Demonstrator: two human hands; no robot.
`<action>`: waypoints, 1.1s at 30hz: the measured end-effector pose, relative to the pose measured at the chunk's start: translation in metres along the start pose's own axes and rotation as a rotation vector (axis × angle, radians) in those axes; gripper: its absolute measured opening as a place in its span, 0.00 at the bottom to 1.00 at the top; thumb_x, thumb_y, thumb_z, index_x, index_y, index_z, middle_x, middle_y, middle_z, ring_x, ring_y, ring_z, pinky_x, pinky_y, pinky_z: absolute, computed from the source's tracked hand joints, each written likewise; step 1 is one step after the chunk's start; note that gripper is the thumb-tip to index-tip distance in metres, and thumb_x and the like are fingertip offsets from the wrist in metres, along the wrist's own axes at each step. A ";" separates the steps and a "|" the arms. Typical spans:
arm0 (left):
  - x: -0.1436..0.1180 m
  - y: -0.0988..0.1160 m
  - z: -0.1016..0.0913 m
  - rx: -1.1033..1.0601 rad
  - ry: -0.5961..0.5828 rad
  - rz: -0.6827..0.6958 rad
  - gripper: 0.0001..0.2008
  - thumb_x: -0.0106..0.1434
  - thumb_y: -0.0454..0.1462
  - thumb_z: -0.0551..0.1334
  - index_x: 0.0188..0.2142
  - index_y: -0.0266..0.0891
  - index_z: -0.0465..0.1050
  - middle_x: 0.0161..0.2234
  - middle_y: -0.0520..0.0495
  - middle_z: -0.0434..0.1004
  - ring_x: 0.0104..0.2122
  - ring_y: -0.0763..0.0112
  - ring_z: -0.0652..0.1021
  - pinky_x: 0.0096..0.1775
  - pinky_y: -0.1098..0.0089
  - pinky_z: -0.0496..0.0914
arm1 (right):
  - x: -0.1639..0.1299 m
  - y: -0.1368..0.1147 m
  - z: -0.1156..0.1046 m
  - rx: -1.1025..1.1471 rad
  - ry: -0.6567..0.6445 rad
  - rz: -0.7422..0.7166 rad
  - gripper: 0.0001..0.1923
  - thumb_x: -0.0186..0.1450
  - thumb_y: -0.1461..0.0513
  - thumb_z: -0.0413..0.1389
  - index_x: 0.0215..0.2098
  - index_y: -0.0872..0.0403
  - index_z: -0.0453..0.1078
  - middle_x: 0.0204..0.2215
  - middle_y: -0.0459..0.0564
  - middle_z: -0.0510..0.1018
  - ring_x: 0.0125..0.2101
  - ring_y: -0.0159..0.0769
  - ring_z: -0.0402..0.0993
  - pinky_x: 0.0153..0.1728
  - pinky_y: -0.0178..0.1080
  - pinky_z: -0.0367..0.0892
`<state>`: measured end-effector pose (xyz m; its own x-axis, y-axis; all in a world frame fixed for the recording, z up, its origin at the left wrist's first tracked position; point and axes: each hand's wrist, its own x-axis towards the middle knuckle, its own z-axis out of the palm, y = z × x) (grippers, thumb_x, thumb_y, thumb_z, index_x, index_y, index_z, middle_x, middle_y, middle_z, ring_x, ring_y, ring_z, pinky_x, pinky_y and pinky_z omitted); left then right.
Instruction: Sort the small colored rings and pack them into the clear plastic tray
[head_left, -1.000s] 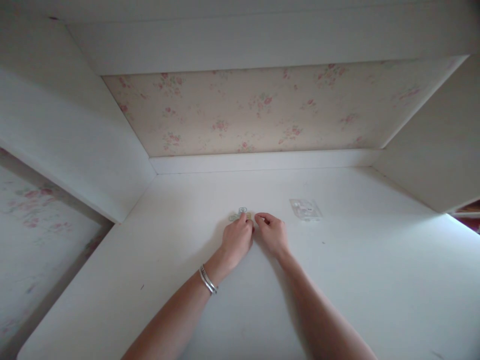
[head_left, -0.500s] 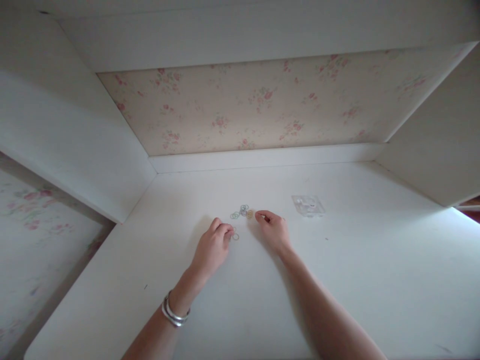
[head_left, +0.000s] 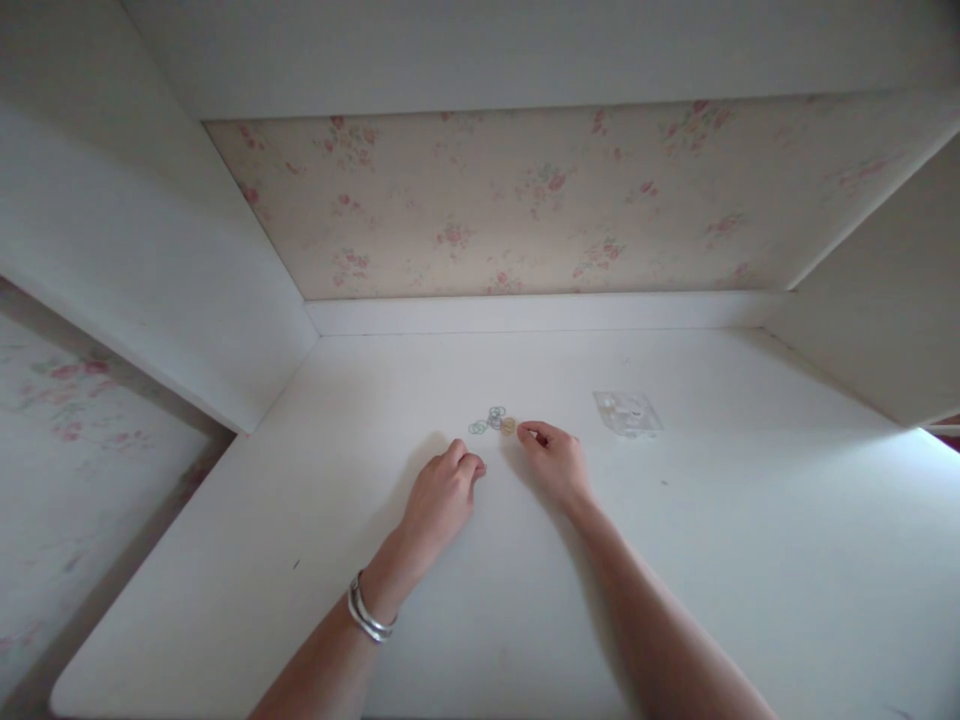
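Observation:
Thin rings lie in a small cluster on the white desk [head_left: 495, 620], between and just beyond my hands. The cluster has green rings [head_left: 478, 428], grey rings [head_left: 495, 418] and yellow rings [head_left: 508, 426]. My left hand [head_left: 442, 492] is closed in a pinch, nearer to me than the cluster; only a tiny bit of a thin ring [head_left: 484, 468] shows at its fingertips. Right beside the yellow rings, my right hand [head_left: 553, 462] has thumb and forefinger closed together. Whatever it pinches, if anything, is hidden.
A flat clear plastic packet [head_left: 628, 414] lies to the right, beyond my right hand. Small dark specks dot the desk. White panels [head_left: 172, 250] rise at both sides, with floral wallpaper [head_left: 525, 210] at the back and a white overhang above.
The ring that lay visible by my left fingertips no longer shows on the desk; only a bit appears in the pinch. My right hand stays beside the yellow rings. The view has shifted slightly.

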<state>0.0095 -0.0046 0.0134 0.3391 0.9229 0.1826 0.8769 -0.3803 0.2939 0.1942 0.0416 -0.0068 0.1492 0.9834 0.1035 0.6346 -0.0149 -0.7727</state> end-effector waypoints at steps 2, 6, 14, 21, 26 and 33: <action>0.000 -0.002 -0.003 -0.041 0.014 -0.005 0.10 0.67 0.35 0.52 0.36 0.41 0.73 0.35 0.48 0.69 0.33 0.70 0.74 0.39 0.69 0.68 | 0.000 0.000 0.000 -0.019 -0.004 -0.010 0.19 0.61 0.51 0.48 0.37 0.50 0.77 0.23 0.46 0.76 0.24 0.33 0.69 0.26 0.33 0.57; 0.000 -0.015 -0.012 -0.162 0.147 -0.076 0.10 0.67 0.36 0.52 0.36 0.42 0.72 0.35 0.49 0.70 0.33 0.72 0.74 0.39 0.71 0.68 | -0.005 -0.002 0.001 -0.115 -0.009 -0.091 0.15 0.63 0.55 0.48 0.40 0.47 0.76 0.30 0.46 0.77 0.28 0.32 0.70 0.29 0.34 0.59; 0.006 -0.048 -0.009 -0.263 0.263 -0.226 0.07 0.63 0.36 0.56 0.34 0.41 0.73 0.34 0.49 0.72 0.35 0.70 0.74 0.41 0.70 0.67 | -0.014 -0.006 0.001 -0.396 -0.078 -0.254 0.15 0.65 0.59 0.48 0.45 0.43 0.73 0.34 0.46 0.74 0.28 0.31 0.70 0.27 0.34 0.57; 0.010 -0.050 0.000 -0.388 0.195 -0.239 0.08 0.62 0.35 0.56 0.33 0.39 0.74 0.33 0.49 0.74 0.35 0.69 0.74 0.41 0.69 0.68 | -0.013 -0.004 0.003 -0.370 -0.089 -0.266 0.13 0.66 0.59 0.48 0.38 0.47 0.75 0.32 0.47 0.73 0.29 0.31 0.69 0.27 0.33 0.55; 0.011 -0.050 -0.001 -0.425 0.186 -0.265 0.09 0.62 0.36 0.56 0.34 0.39 0.75 0.34 0.48 0.75 0.36 0.69 0.74 0.41 0.68 0.68 | -0.014 -0.004 0.004 -0.452 -0.123 -0.308 0.14 0.68 0.60 0.46 0.37 0.50 0.73 0.34 0.48 0.73 0.28 0.31 0.68 0.29 0.34 0.55; 0.010 -0.050 0.000 -0.429 0.203 -0.259 0.08 0.62 0.36 0.56 0.33 0.39 0.75 0.32 0.49 0.74 0.35 0.70 0.74 0.40 0.69 0.67 | -0.016 -0.001 0.008 -0.426 -0.142 -0.407 0.13 0.70 0.60 0.44 0.39 0.53 0.71 0.35 0.49 0.72 0.30 0.33 0.68 0.33 0.35 0.57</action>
<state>-0.0312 0.0236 0.0010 0.0206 0.9757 0.2183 0.6906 -0.1718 0.7025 0.1845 0.0274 -0.0128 -0.2538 0.9394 0.2306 0.8715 0.3255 -0.3667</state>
